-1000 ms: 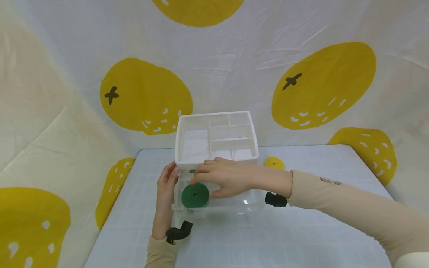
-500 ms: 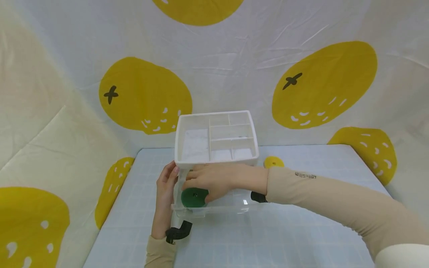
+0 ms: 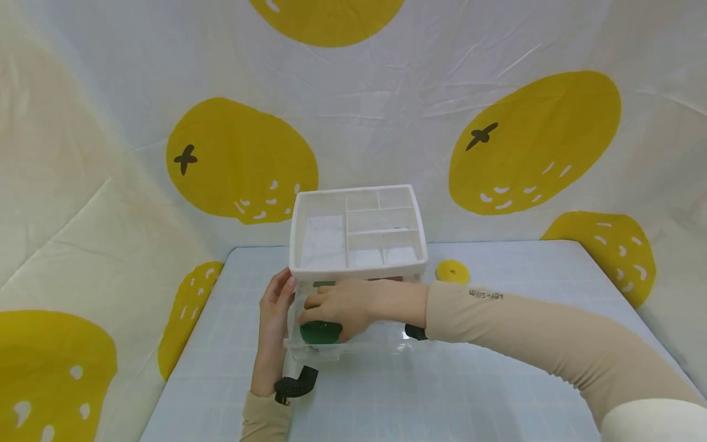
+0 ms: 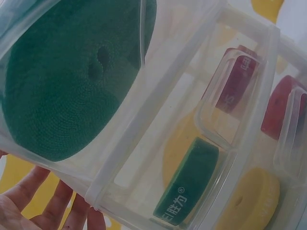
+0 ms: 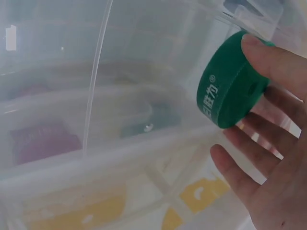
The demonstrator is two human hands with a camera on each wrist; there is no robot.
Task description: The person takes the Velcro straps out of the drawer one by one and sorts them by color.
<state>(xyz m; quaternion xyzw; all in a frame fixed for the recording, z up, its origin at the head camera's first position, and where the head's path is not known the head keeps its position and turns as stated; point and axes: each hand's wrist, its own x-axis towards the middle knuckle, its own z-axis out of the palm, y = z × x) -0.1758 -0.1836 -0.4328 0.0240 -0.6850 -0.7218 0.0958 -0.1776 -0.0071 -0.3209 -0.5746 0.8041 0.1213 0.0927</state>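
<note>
A green roll of woven tape (image 3: 320,333) stands in the left end of the pulled-out clear top drawer (image 3: 364,348). My right hand (image 3: 345,307) reaches into that drawer and holds the roll. In the right wrist view, the thumb lies on the upper edge of the green roll (image 5: 232,84) and fingers of the right hand (image 5: 280,158) reach under it. My left hand (image 3: 274,307) rests against the left side of the drawer box, thumb by its front corner. The left wrist view shows left fingers (image 4: 62,199) below the drawer holding the large green roll (image 4: 72,86).
A divided white tray (image 3: 358,269) tops the drawer box. Lower drawers hold a green roll (image 4: 187,184), a yellow roll (image 4: 254,201) and red rolls (image 4: 235,81). Another yellow roll (image 3: 453,271) lies on the table right of the box.
My right hand has moved left and slightly down onto the green roll, now covering its upper part. The left hand and the drawer box stay in place.
</note>
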